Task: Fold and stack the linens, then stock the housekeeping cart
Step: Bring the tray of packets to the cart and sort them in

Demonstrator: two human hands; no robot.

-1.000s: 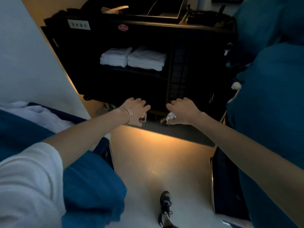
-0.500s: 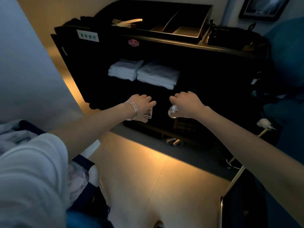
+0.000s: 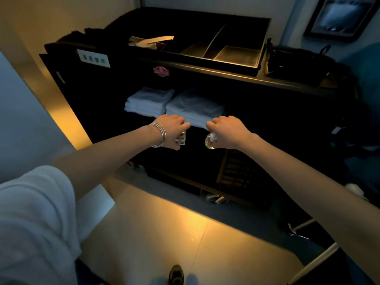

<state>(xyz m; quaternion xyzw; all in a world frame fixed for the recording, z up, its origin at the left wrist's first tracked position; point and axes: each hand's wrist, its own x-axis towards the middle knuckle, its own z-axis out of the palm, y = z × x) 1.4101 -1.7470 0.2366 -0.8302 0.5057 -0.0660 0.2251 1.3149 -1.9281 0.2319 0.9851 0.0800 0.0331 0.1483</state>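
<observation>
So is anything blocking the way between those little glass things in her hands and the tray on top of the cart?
Nothing visible does. The left hand grips a small glass and the right hand another glass, both in front of the towel shelf. Above them the cart is open, and the top tray compartments look free, though the light is dim.

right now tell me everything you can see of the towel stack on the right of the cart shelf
The right towel stack is a pile of folded white cloths, soft and thick-looking, layered flat with folded edges facing out. It lies on the dark housekeeping cart's middle shelf, close beside a narrower folded stack; whether they touch is unclear. Both hands overlap its front edge in view; contact can't be judged.
</observation>
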